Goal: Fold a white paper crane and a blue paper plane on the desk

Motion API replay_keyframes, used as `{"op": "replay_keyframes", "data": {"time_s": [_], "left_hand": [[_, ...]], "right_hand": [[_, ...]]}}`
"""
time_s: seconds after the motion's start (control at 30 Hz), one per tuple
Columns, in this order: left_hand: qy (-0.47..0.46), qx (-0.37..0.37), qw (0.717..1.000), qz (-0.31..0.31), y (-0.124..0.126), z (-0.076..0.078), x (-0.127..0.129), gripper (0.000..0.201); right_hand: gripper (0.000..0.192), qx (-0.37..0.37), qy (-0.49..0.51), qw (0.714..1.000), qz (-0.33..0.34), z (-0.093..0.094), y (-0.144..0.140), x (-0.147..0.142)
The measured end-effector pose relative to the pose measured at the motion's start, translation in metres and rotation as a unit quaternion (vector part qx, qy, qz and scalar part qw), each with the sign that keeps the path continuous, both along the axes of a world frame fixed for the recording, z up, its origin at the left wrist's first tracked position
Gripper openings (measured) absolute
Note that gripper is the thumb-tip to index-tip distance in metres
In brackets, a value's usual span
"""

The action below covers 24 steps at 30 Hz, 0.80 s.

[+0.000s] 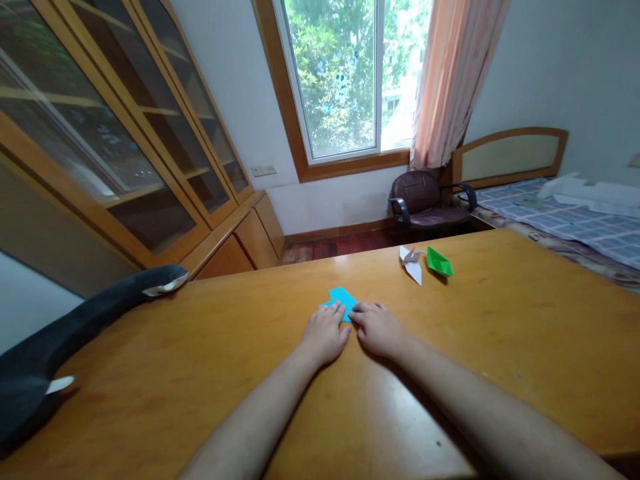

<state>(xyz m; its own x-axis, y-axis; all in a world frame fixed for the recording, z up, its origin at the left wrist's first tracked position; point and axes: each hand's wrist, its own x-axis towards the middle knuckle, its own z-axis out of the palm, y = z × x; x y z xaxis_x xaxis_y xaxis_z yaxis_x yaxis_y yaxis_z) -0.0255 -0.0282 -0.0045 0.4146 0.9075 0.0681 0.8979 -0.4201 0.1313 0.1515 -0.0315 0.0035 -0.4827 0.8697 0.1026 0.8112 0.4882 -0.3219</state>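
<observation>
A folded piece of blue paper lies flat on the wooden table, near its middle. My left hand rests palm down with its fingertips pressing the paper's near left edge. My right hand lies beside it, fingertips on the paper's near right corner. Both hands hide the paper's near part. Farther back to the right sit a white folded paper crane and a green folded paper boat, side by side and apart from my hands.
A black padded object with white tips lies along the table's left edge. Glass-door wooden cabinets line the left wall. Beyond the table stand a dark office chair under the window and a bed at right.
</observation>
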Motion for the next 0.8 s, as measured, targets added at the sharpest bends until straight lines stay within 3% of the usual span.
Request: {"op": "replay_keyframes", "data": {"time_s": [0.33, 0.53, 0.8], "left_hand": [[0.024, -0.039, 0.999, -0.030, 0.009, -0.001, -0.004, 0.059], [0.025, -0.031, 0.996, -0.074, 0.034, 0.007, -0.009, 0.050], [0.001, -0.051, 0.995, -0.080, 0.046, -0.001, -0.014, 0.045]], "right_hand": [[0.029, 0.026, 0.019, 0.999, 0.030, 0.001, 0.003, 0.004], [0.027, 0.036, 0.059, 0.994, 0.083, 0.003, 0.004, 0.006], [0.023, 0.046, 0.076, 0.991, 0.100, -0.001, 0.014, 0.005]]}}
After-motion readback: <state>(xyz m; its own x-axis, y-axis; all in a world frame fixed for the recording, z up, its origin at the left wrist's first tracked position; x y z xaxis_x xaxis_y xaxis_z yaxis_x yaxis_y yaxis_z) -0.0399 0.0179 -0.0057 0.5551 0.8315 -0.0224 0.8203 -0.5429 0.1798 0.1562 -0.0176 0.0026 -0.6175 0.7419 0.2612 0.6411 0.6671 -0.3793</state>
